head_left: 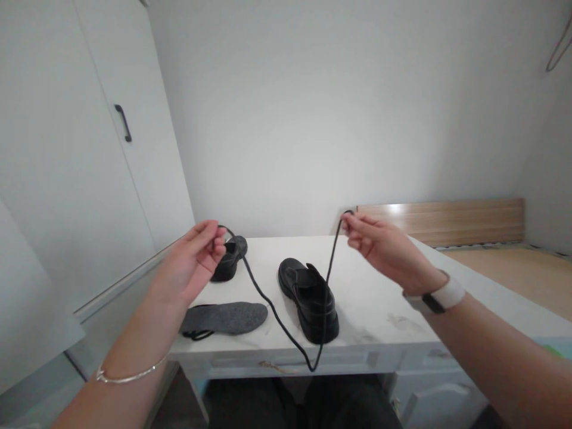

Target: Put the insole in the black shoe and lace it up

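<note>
Apparently | left hand [196,256], right hand [379,245]: fingers pinched together on 1 black lace [311,367], wide apart, likely preventing tangles | slack sags before worktop [375,298] | nearer shoe [307,301] beyond

Head-worn view, one: stationed close to the near edge of the tabletop [366,304], facing forward and down.

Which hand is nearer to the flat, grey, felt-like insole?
Left. The left hand is raised, appearing above the insole in the picture; the right hand, also raised, is well off to its right.
</note>
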Available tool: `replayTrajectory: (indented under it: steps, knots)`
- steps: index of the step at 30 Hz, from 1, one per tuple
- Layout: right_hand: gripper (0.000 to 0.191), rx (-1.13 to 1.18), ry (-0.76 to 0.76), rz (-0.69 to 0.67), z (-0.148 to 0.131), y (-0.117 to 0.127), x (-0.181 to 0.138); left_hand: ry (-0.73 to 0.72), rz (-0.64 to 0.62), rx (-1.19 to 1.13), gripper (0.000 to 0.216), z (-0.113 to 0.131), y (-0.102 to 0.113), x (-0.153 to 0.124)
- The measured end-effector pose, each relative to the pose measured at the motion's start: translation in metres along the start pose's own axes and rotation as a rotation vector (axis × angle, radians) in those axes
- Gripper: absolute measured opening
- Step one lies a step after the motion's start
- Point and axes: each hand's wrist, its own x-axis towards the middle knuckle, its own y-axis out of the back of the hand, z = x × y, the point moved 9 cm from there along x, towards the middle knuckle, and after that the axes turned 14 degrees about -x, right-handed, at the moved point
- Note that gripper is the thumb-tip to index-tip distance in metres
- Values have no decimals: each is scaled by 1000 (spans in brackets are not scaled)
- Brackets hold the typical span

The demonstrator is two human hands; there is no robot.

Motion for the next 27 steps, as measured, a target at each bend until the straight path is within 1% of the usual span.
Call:
replayTrajectory:
  steps: [2, 4, 5, 7, 8, 10, 12, 13, 15, 18, 20, 21, 22, 24, 27]
  knots:
    - [10, 90, -1, 152, -3, 51, 16, -27, 88, -136, 23, 18, 14, 13]
    - [13, 176, 11, 301, -1, 98, 26, -45, 110, -245, 28, 33, 23, 21]
    - [14, 212, 15, 357, 2, 118, 29, -67, 103, -287, 28, 39, 26, 24]
    - [15, 258, -2, 425, 12, 146, 33, -132, 74, -339, 25, 50, 32, 29]
    - [15, 254, 0, 452, 17, 156, 34, -172, 66, -348, 26, 53, 35, 31]
    - [15, 167, 32, 473, 25, 165, 35, -226, 74, -313, 34, 51, 42, 36]
    - [13, 41, 68, 451, 35, 163, 37, -243, 99, -244, 40, 40, 50, 44]
    - [12, -12, 73, 430, 42, 160, 38, -243, 114, -201, 39, 32, 54, 48]
    - [10, -78, 56, 399, 59, 153, 41, -244, 140, -84, 32, 16, 64, 56]
    - [20, -168, 7, 373, 85, 146, 44, -260, 168, 101, 15, -5, 81, 64]
    - [25, -248, -22, 345, 100, 139, 46, -258, 173, 184, 1, -19, 91, 67]
    - [25, -286, -32, 317, 106, 132, 47, -250, 169, 223, 6, -28, 93, 67]
    - [25, -319, -38, 276, 112, 124, 48, -235, 154, 273, 12, -37, 94, 65]
    - [25, -356, -49, 148, 122, 98, 47, -169, 84, 389, 18, -59, 86, 59]
    - [26, -331, -89, -106, 138, 51, 40, 30, -115, 557, 22, -105, 60, 42]
